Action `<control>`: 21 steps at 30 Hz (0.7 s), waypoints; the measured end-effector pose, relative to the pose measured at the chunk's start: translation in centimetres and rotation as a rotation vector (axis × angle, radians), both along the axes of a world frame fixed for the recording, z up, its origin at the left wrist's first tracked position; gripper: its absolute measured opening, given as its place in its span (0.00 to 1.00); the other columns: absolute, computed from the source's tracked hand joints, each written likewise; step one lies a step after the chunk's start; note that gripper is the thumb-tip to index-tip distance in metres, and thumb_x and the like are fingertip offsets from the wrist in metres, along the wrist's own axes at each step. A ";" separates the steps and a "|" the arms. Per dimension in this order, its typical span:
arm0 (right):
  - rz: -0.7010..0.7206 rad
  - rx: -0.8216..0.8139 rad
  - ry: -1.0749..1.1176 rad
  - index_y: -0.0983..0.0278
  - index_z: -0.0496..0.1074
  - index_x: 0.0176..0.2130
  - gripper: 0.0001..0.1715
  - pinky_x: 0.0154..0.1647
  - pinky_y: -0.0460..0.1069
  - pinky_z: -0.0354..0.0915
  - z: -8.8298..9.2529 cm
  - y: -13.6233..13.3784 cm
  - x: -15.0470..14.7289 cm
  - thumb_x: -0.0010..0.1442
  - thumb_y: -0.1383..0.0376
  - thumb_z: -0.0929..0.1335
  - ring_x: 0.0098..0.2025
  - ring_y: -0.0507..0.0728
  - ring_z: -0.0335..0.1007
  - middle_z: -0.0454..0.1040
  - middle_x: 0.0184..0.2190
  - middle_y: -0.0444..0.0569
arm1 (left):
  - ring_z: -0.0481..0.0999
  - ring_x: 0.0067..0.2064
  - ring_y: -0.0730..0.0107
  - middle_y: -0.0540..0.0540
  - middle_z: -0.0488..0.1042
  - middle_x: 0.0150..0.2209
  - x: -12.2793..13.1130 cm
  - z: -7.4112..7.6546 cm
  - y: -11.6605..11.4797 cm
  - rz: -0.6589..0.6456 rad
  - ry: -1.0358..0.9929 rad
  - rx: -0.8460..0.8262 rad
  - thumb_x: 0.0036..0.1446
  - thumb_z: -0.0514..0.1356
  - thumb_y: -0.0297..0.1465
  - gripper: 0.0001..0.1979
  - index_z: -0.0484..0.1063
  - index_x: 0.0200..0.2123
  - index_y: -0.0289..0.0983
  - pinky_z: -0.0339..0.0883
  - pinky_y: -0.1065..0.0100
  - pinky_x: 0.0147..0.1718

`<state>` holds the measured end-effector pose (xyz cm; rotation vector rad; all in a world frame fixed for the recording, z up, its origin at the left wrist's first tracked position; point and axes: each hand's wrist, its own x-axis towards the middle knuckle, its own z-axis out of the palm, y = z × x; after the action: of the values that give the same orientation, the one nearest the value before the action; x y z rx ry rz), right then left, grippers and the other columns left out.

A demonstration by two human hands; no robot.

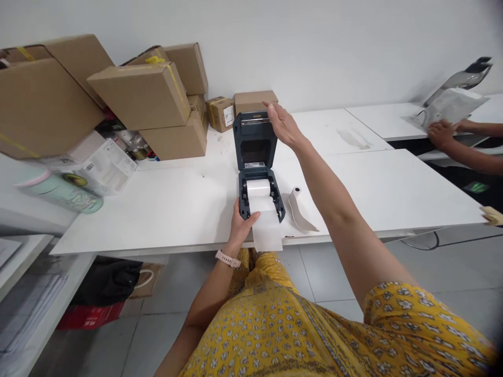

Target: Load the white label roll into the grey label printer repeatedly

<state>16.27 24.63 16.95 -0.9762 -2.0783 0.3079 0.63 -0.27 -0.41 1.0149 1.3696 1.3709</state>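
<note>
A dark label printer (242,195) stands on the white table with its lid (253,140) raised. Inside sits a white paper roll (258,187), and its paper strip (268,230) runs out over the front and past the table edge. My left hand (240,224) grips the printer's front left corner, thumb pressing on the strip, fingers partly hidden by the printer. Up at the lid's right edge, my right hand (283,124) holds the lid, its fingers partly behind it. A second, small paper roll (296,196) with a loose tail rests right of the printer.
Cardboard boxes (137,97) are stacked at the back left, beside a white box (104,165) and a mint green bottle (65,192). Smaller cartons (220,112) stand behind the printer. At the far right, another person's hands (442,133) hold a pale plastic bag (451,107).
</note>
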 end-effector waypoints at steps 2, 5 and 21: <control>0.013 0.020 0.014 0.64 0.64 0.69 0.51 0.73 0.65 0.57 0.1 -1.4 -0.1 0.72 0.37 0.42 0.71 0.64 0.62 0.70 0.67 0.56 | 0.66 0.71 0.47 0.34 0.64 0.71 0.0 -0.2 -0.1 -0.001 0.008 0.006 0.50 0.74 0.46 0.51 0.56 0.71 0.41 0.63 0.51 0.69; -0.003 0.138 0.094 0.58 0.68 0.66 0.43 0.72 0.61 0.60 -1.5 -6.2 0.7 0.75 0.42 0.44 0.69 0.60 0.65 0.72 0.64 0.53 | 0.66 0.71 0.48 0.34 0.63 0.72 0.0 -0.3 -0.2 -0.029 -0.034 0.029 0.50 0.74 0.46 0.52 0.54 0.72 0.41 0.64 0.52 0.69; -0.135 0.134 -0.023 0.56 0.83 0.47 0.32 0.64 0.68 0.63 -15.4 -21.5 3.3 0.73 0.61 0.53 0.54 0.67 0.75 0.82 0.45 0.55 | 0.51 0.78 0.58 0.41 0.51 0.77 0.2 0.6 -3.1 0.238 0.194 0.199 0.68 0.54 0.51 0.36 0.51 0.74 0.46 0.49 0.53 0.75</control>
<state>19.57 3.12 1.57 -1.0371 -2.0139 0.0872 0.81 -3.40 0.16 1.1695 1.5592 1.6456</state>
